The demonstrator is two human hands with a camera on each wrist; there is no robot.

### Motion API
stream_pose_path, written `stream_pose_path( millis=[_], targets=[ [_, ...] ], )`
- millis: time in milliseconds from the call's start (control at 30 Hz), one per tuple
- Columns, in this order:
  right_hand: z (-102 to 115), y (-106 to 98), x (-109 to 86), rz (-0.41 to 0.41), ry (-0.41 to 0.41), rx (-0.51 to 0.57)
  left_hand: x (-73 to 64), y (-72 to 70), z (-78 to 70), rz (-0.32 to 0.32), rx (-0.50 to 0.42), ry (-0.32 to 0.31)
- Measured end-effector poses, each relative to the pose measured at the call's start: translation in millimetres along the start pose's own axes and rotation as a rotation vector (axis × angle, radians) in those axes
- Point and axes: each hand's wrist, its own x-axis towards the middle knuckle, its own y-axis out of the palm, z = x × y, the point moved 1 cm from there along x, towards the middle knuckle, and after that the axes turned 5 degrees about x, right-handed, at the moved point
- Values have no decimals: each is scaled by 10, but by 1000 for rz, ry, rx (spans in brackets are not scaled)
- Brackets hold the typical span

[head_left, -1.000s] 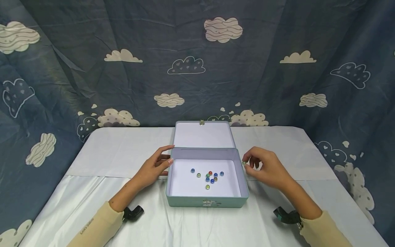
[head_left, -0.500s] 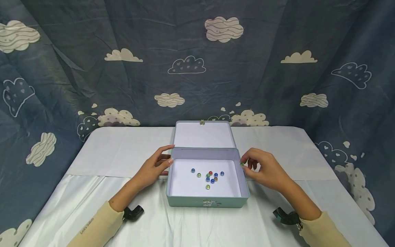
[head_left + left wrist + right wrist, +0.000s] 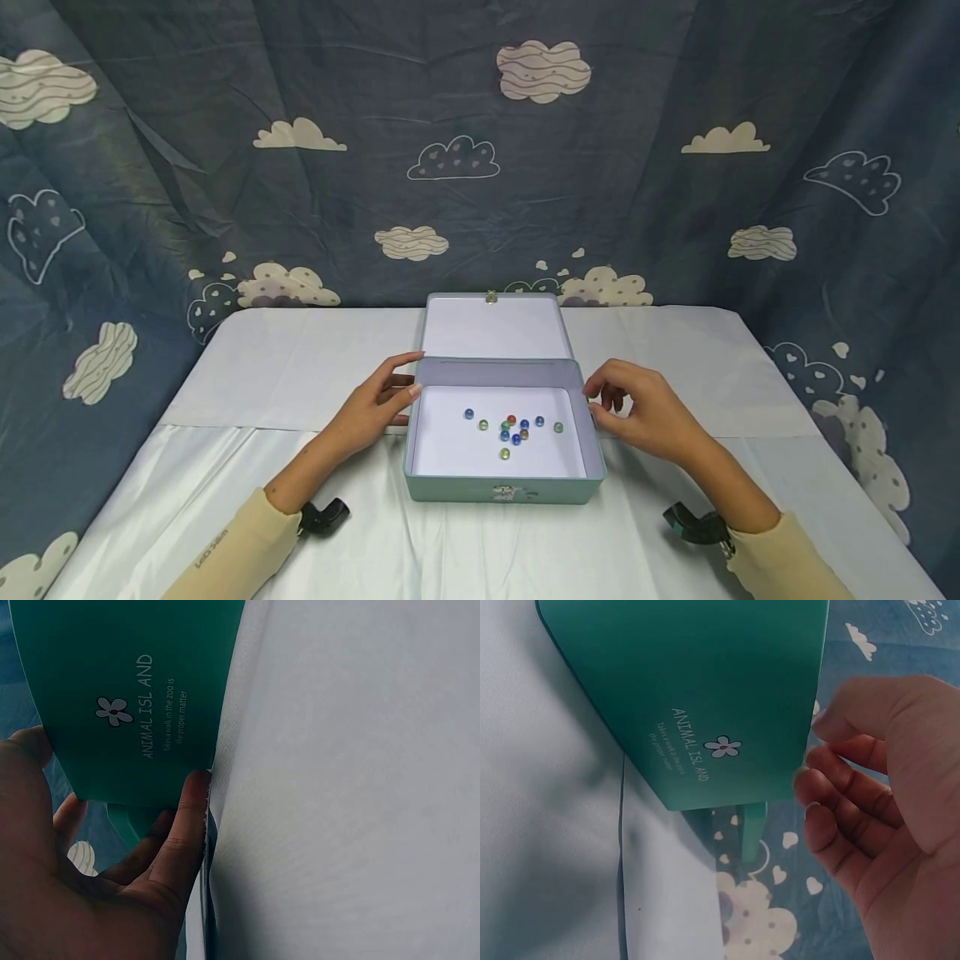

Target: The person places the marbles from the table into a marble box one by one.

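Note:
A green tin box (image 3: 457,490) stands on the white cloth with its lid (image 3: 495,329) folded back. Several glass marbles (image 3: 505,454) in blue, green, yellow and red lie on its white floor. One green marble (image 3: 558,427) sits apart near the right wall. My left hand (image 3: 367,414) rests against the box's left side, thumb by the rim, fingers spread along the wall. At the right rim hovers my right hand (image 3: 645,408), fingers loosely bent and holding nothing. In the right wrist view its fingertips (image 3: 821,817) are beside the green box wall (image 3: 757,690).
White cloth (image 3: 480,550) covers the table. Behind it hangs a dark blue curtain (image 3: 600,208) with cloud prints. Black wrist cameras sit on both wrists, the left camera (image 3: 325,518) and the right camera (image 3: 697,525) near the cloth.
The green marble that was pinched in my right fingers has been let go and now lies on the box floor near the right wall. My left hand has stayed put.

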Motion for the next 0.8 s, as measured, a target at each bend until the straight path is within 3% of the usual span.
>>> stream_pose_path(
  millis=[400, 800],
  targets=[
    [-42, 8, -48, -13, 2, -14, -47, 5, -14, 13, -8, -12],
    [-212, -94, -123, -133, 29, -121, -37, -67, -52, 13, 27, 8]
  ],
)
